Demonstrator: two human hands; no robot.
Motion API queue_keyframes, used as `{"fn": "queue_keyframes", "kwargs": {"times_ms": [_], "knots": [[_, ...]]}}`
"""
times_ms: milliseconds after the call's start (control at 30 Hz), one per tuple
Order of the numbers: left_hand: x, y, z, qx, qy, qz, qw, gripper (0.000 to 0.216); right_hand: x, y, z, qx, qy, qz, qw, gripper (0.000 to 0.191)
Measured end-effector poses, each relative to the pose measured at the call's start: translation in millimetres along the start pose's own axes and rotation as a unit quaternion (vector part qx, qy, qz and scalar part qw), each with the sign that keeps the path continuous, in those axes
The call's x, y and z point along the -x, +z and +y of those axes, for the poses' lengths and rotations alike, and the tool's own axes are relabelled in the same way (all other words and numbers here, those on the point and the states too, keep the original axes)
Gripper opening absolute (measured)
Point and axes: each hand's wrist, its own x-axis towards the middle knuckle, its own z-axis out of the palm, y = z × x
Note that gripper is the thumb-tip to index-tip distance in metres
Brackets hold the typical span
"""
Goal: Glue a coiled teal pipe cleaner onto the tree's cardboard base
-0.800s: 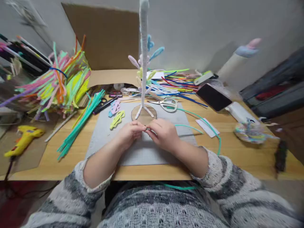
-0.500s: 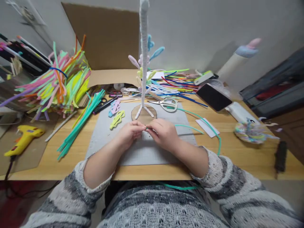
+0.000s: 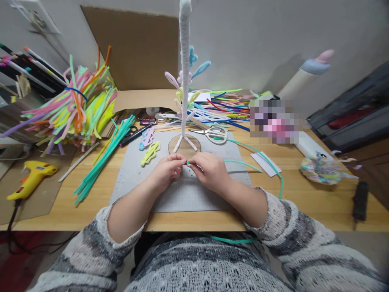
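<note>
Over the grey mat (image 3: 170, 198), my left hand (image 3: 170, 172) and my right hand (image 3: 209, 170) meet almost fingertip to fingertip. Both are closed in a pinch on a green pipe cleaner (image 3: 189, 163); only a short bit of it shows between them. Another green length (image 3: 243, 163) sticks out to the right behind my right hand; whether it is the same piece I cannot tell. Just beyond my fingers, a white wrapped stem (image 3: 184, 81) stands upright on a round base (image 3: 196, 152). Scissors (image 3: 216, 134) lie behind my right hand. Yellow-green bent pipe cleaner shapes (image 3: 150, 154) lie beyond my left hand.
Green pipe cleaners (image 3: 105, 160) lie in a bundle at left, near a yellow glue gun (image 3: 32, 178). A big multicolour bundle (image 3: 75, 109) stands behind. Loose pipe cleaners (image 3: 221, 107) cover the back. At right are a white card (image 3: 265, 163) and a blurred, pixelated patch.
My hands stay in nearly the same place, with slightly more green showing between the fingertips. The phone's screen at right, dark before, is now covered by a pixelated patch of colours.
</note>
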Motion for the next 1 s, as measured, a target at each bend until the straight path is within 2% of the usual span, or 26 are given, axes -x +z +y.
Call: {"fn": "queue_keyframes", "kwargs": {"times_ms": [233, 433, 600, 700, 767, 867, 933, 1000], "knots": [[2.3, 1.4, 0.4, -0.089, 0.012, 0.017, 0.996, 0.036, -1.6, -2.2, 1.0, 0.05, -0.011, -0.005, 0.999, 0.027], [1.8, -1.6, 1.6, -0.146, 0.014, 0.017, 0.989, 0.032, -2.9, -2.4, 7.7, 0.035, -0.037, 0.012, 0.999, 0.02], [-0.4, -2.8, 0.6, -0.146, 0.043, 0.063, 0.986, 0.027, -3.2, 0.0, 8.8, -0.002, 0.0, -0.002, 1.0, 0.02], [-1.6, -3.1, -0.1, -0.193, 0.105, 0.082, 0.972, 0.022, -4.5, -2.0, 6.4, 0.005, 0.021, -0.008, 1.0, 0.02], [-1.4, -3.3, -0.4, -0.289, 0.172, 0.093, 0.937, 0.014, -5.6, -4.4, 4.0, 0.045, 0.01, -0.019, 0.999, 0.021], [0.3, -4.2, -1.4, -0.463, 0.253, 0.095, 0.844, 0.005, -6.2, -6.7, 0.9, 0.12, -0.02, -0.044, 0.992, 0.022], [1.3, -5.4, -2.7, -0.542, 0.272, 0.086, 0.79, 0.006, -5.9, -6.3, 0.1, 0.156, -0.039, -0.058, 0.985, 0.021], [1.8, -6.5, -4.4, -0.597, 0.267, 0.079, 0.753, 0.007, -5.1, -4.6, 0.3, 0.173, -0.054, -0.064, 0.981, 0.02]]}}
